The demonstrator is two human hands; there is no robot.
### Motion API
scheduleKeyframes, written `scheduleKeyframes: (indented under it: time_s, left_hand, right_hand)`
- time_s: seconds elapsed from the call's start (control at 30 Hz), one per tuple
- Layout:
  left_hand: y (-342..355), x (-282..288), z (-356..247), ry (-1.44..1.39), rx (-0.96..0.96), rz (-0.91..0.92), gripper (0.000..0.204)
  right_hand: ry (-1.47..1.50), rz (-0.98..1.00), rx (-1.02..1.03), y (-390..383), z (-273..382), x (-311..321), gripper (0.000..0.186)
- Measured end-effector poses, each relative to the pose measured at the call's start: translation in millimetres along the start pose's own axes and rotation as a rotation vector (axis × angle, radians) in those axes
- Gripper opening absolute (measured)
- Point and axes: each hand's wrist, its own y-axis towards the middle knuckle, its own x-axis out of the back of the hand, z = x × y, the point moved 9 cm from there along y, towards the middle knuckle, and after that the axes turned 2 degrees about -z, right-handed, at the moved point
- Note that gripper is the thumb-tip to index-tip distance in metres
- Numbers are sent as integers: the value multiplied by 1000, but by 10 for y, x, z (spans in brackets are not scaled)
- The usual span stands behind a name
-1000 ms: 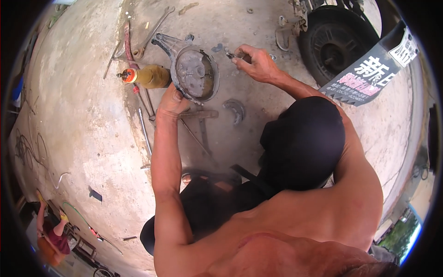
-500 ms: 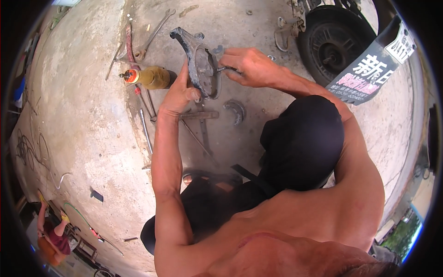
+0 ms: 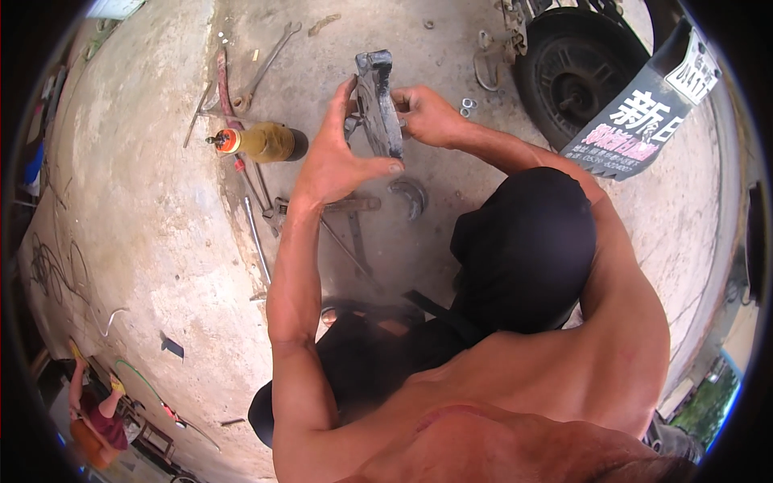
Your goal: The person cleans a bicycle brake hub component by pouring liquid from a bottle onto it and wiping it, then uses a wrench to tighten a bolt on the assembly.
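From the head view we look down on the metal part (image 3: 382, 105), held up above the concrete floor (image 3: 193, 266) between our two hands, just ahead of our knees. It is turned almost edge-on to us, so we get a long, narrow shape, near upright in the picture, its lower end leaning a little to the right. The upper end is a thick, squared-off black lug; below it the dark coat breaks up into scuffed, pale grey patches that run down the rim to a rough lower tip. The face toward our left is a duller, worn grey, with a thin dark piece jutting out low on that side; the face toward our right is mostly turned away from us. Our left hand (image 3: 332, 157) is spread wide in a C around the part, fingers up along its left face and thumb stretched out below its lower end, carrying it loosely. Our right hand (image 3: 431, 117) is half curled against the right face, and we cannot tell what, if anything, its fingertips pinch there. Just left of the left hand lies a yellowish bottle (image 3: 270, 142) with an orange and white cap; nearer us are a hammer (image 3: 350, 204) and a curved grey shoe (image 3: 411, 197). Farther off we have an open-ended wrench (image 3: 274, 64) and, to the right, a black wheel (image 3: 576, 97).
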Motion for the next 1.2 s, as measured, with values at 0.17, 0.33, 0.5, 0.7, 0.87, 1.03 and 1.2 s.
scheduleKeyframes:
  time_s: [0.17,0.33,0.5,0.7,0.87,1.03,1.2]
  left_hand:
    - [5,-89,-180,360,-43,-50,125]
    - [14,-56,-192,322,-37,-13,118]
    - [32,-44,-82,-64,-8,49,97]
    - [83,97,214,-651,84,-46,74]
    - [95,313,468,-774,162,-275,48]
    - [48,516,405,-918,46,-497,24]
    - [71,505,472,-993,51,-554,10]
  right_hand:
    - [329,-130,-8,-87,-23,37,19]
    - [685,-3,-102,-96,-187,-16,26]
    - [1132,81,-363,-111,-627,51,33]
    - [976,96,-267,-146,-506,120,33]
    - [759,70,-171,-204,-356,143,32]
    - [611,45,-99,-255,-228,157,32]
    - [517,27,-49,-305,-135,197,31]
